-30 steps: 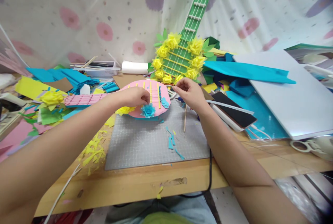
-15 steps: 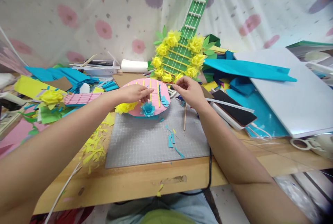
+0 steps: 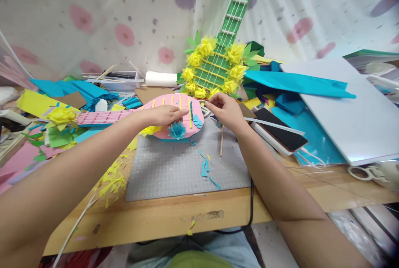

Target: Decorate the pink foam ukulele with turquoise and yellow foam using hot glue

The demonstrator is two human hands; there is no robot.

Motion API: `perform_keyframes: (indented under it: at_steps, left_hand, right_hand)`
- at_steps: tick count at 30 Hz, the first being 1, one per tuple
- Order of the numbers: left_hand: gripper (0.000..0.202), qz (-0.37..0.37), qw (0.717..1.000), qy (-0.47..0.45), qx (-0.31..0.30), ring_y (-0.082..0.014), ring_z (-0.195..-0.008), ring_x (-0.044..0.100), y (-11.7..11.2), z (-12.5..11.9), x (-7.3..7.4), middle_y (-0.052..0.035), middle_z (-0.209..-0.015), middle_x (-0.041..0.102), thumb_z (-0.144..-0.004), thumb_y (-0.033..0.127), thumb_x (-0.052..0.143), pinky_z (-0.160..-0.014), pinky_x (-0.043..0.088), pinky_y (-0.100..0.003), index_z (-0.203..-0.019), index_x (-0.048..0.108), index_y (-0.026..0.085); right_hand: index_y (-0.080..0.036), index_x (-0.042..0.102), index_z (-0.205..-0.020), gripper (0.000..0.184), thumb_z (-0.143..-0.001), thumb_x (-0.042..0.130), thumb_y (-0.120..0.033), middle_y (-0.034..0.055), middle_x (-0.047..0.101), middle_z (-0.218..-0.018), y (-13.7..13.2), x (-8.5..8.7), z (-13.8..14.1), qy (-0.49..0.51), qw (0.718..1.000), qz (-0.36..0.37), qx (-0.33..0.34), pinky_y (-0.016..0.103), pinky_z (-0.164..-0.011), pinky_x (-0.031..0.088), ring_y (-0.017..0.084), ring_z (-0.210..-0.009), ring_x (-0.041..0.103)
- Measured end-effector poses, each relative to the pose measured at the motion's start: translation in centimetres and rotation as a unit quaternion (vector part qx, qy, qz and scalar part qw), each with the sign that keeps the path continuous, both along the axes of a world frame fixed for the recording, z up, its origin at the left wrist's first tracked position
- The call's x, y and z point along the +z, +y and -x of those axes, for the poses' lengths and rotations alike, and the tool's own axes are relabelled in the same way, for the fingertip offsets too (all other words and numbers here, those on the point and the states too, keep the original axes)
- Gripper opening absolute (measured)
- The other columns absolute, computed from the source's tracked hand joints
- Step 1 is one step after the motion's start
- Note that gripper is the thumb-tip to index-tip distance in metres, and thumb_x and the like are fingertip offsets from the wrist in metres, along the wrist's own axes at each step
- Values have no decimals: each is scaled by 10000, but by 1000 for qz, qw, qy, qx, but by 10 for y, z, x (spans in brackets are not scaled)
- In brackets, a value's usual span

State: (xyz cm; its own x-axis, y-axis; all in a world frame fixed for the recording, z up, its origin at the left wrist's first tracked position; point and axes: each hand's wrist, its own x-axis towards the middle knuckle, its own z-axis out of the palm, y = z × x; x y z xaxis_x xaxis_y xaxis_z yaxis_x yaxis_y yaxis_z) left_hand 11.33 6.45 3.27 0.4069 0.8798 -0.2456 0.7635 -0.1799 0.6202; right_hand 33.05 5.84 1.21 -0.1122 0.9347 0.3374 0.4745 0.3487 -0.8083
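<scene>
The left hand point(image 3: 171, 114) lies low over the body of the pink paper guitar point(image 3: 185, 104), which rests across the far part of the cutting mat point(image 3: 174, 172), its neck running left. That hand's fingers reach forward with the thumb close by, just beside the blue paper flower point(image 3: 177, 131); whether they pinch anything, I cannot tell. The right hand point(image 3: 226, 110) hangs just right of the body, fingers curled toward the thumb; anything between the tips is too small to make out.

The likeliest trouble is the flower: a knuckle or thumb brushing its petals could crush them or work it loose. Pressing down hard might also shift one of the thin yellow strips point(image 3: 180, 104) or dent the body, and the left forearm, passing close over the yellow flower point(image 3: 151, 131), could flatten it.

Around the work, the bench point(image 3: 149, 220) is crowded. A wooden stick point(image 3: 221, 141) and blue scraps point(image 3: 204, 169) lie on the mat near the right wrist. The green guitar point(image 3: 208, 72) stands behind, limiting room on the far side. To the right, the phone point(image 3: 277, 129) hems in the right arm, while a black cable point(image 3: 252, 205) hanging over the near edge could snag it.
</scene>
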Motion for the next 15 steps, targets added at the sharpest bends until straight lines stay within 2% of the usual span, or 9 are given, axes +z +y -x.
perform_keyframes:
  at_steps: [4,10,15]
  left_hand:
    - [630,39,999,-7,28,-196,-719,616,-2,-1,3,-95,-861,684,-704,738,418,-630,437,-276,-814,668,170]
    - [718,54,998,38,0,-214,-837,628,-3,-4,10,-129,-993,684,-737,746,319,-695,453,-281,-926,645,135]
    - [744,65,997,41,3,-225,-870,632,-7,-6,13,-143,-1064,671,-743,741,297,-702,458,-286,-1036,623,140]
  right_hand:
    - [-195,512,-701,145,-747,590,-308,-12,550,-653,-1,1,1,-1,1000,-3,4,267,-587,366,104,-595,467]
    - [-191,520,-698,139,-745,595,-297,-21,540,-637,0,-1,0,-2,1000,-13,3,264,-579,356,95,-575,449]
    - [-190,516,-684,135,-744,594,-282,-27,522,-613,0,0,2,-7,1000,-11,3,263,-569,345,90,-554,431]
